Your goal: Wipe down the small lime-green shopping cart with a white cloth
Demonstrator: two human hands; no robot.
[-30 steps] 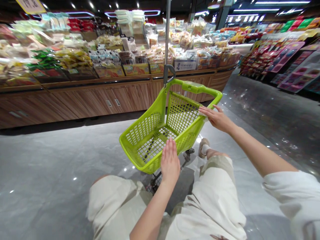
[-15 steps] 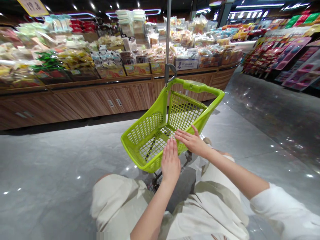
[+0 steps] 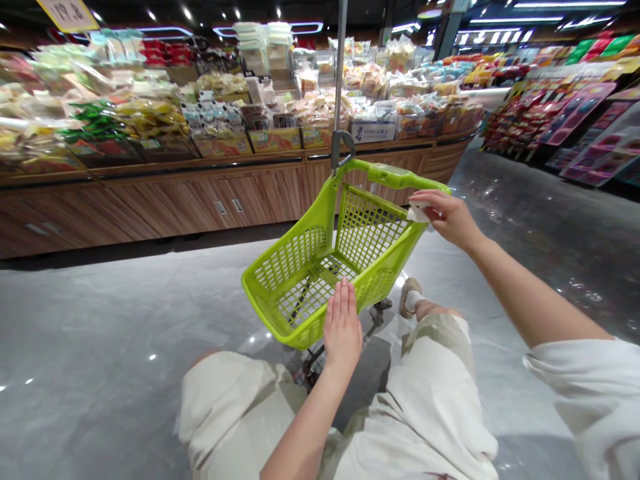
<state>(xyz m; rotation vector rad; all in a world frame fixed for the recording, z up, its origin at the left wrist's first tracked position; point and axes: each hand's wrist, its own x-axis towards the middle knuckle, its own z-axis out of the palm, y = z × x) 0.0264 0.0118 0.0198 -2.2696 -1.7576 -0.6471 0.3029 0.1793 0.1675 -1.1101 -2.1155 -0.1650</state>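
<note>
Being pinched by R hand (image 3: 449, 218): white wipe (image 3: 417, 213), at rim of lime shopping-cart basket (image 3: 373, 233); L hand (image 3: 343, 327) laid flat on near side, fingers open, nothing held.

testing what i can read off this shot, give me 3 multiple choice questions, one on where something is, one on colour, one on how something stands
1. Where is the white wipe?
a) on the shop floor
b) in the right hand, at the rim of the basket
c) hanging on the pole

2. What colour is the basket?
a) red
b) blue
c) lime green

3. How does the left hand stand?
a) open, fingers up, at the near rim
b) gripping the pole
c) flat on the shop floor

Answers:
1. b, the white wipe shows between the right hand's fingers and the rim.
2. c, the mesh walls and handle are lime green.
3. a, its fingers point up, held together, with no grip on anything.
</note>
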